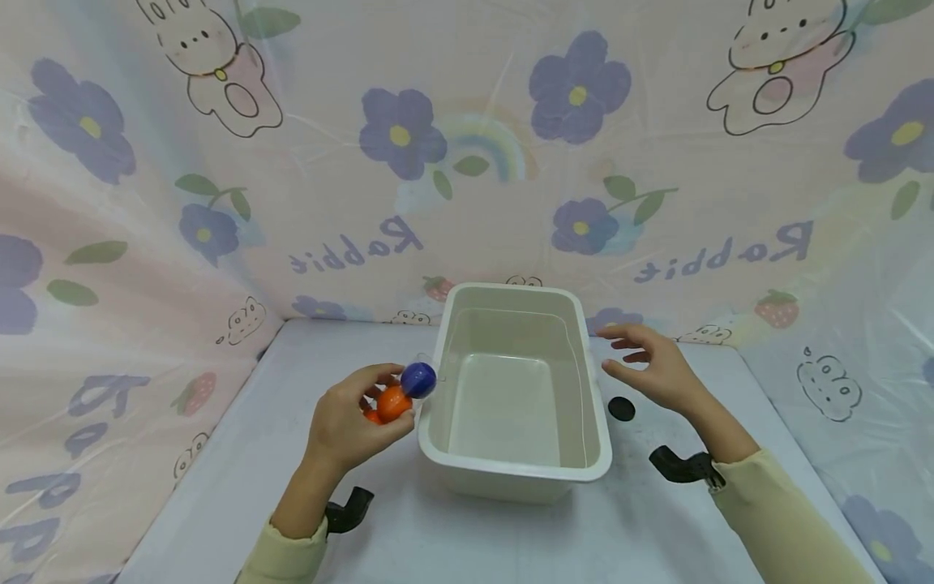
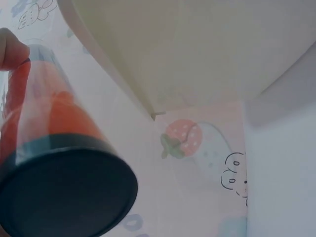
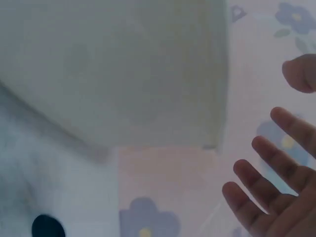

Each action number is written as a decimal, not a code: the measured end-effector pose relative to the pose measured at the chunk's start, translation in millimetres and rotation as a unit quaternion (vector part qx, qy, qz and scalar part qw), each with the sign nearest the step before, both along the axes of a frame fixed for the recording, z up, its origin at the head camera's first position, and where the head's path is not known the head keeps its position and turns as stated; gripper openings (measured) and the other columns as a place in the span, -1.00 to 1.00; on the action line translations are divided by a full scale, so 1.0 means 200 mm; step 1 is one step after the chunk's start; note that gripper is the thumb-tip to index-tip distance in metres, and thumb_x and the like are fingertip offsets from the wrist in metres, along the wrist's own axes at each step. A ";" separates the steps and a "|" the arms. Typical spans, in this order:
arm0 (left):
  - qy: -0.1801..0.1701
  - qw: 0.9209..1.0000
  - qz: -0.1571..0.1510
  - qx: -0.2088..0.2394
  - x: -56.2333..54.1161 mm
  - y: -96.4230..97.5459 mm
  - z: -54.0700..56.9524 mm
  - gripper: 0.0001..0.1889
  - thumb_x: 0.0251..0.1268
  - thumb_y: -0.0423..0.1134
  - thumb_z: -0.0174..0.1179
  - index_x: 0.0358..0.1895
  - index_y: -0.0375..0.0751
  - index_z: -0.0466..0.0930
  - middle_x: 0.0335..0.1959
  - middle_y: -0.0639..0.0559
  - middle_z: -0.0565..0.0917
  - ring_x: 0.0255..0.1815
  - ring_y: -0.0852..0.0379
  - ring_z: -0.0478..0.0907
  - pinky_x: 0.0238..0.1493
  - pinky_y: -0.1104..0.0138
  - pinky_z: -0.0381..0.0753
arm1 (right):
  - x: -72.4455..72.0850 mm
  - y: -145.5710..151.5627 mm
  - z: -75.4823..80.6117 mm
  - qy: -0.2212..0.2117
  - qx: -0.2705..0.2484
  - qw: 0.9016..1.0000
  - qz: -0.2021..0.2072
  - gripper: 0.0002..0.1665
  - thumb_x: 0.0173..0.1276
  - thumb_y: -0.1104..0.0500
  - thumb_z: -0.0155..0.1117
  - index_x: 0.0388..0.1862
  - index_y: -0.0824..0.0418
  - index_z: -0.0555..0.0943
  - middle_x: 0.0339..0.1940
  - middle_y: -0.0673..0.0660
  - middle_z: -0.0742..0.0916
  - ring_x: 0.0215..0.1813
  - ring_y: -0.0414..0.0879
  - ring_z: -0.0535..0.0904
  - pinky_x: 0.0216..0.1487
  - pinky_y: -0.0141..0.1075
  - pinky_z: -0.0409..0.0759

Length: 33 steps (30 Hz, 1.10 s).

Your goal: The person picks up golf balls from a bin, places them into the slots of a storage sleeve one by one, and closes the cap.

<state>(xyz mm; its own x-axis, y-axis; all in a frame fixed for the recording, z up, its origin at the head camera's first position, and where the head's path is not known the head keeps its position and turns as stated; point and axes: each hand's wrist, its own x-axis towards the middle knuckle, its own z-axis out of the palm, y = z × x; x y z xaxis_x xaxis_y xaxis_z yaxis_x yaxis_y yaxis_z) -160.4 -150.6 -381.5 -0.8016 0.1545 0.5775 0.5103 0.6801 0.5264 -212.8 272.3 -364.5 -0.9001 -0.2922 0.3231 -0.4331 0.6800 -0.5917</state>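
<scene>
My left hand (image 1: pixel 343 422) grips a clear plastic cylinder (image 2: pixel 42 94) with a black end (image 2: pixel 69 192), tilted beside the left rim of a pale plastic tub (image 1: pixel 514 470). Orange balls (image 1: pixel 394 401) show through its clear wall, largely covered by the fingers. A dark blue ball (image 1: pixel 418 380) is at the cylinder's tub-side end, overlapping the rim in the head view. Off the tub's right side, my right hand (image 1: pixel 653 369) hovers with fingers spread and relaxed, holding nothing. In the right wrist view its fingers (image 3: pixel 276 173) point toward the tub wall.
A flat black disc (image 1: pixel 621 408) lies on the white table (image 1: pixel 394 535) just right of the tub. Printed fabric (image 1: pixel 481 219) with rabbits and flowers walls off the back and sides. Each wrist wears a black camera mount (image 1: pixel 350 509).
</scene>
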 end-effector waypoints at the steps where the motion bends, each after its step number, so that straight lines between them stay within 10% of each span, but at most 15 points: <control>1: 0.001 1.000 0.001 0.001 0.00 0.00 0.00 -0.46 -0.25 -0.18 0.50 -0.03 -0.04 0.65 -0.25 0.09 0.72 -0.39 0.27 0.57 -0.42 0.39 0.65 | 0.00 0.01 -0.02 -0.005 0.002 1.000 -0.004 -0.46 0.30 0.12 0.30 0.25 0.19 0.50 0.20 0.23 0.59 0.11 0.21 0.56 0.02 0.06 0.59; 33: 0.006 1.000 0.021 0.007 0.01 -0.04 -0.01 -0.45 -0.28 -0.18 0.51 -0.03 -0.05 0.64 -0.27 0.10 0.72 -0.43 0.28 0.56 -0.44 0.43 0.61 | -0.13 0.25 -0.62 -0.133 0.095 0.982 -0.092 -0.44 0.20 0.04 0.37 0.17 0.18 0.56 0.20 0.39 0.55 0.11 0.43 0.51 -0.04 0.21 0.56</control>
<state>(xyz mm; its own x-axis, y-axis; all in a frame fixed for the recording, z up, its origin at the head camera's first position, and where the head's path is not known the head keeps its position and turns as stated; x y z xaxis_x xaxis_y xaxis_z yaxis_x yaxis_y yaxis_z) -158.7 -159.6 -383.4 -0.8005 0.1128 0.5887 0.4878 0.6932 0.5306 -237.9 322.9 -489.2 -0.9886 -0.1485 0.0246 -0.1394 0.8414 -0.5222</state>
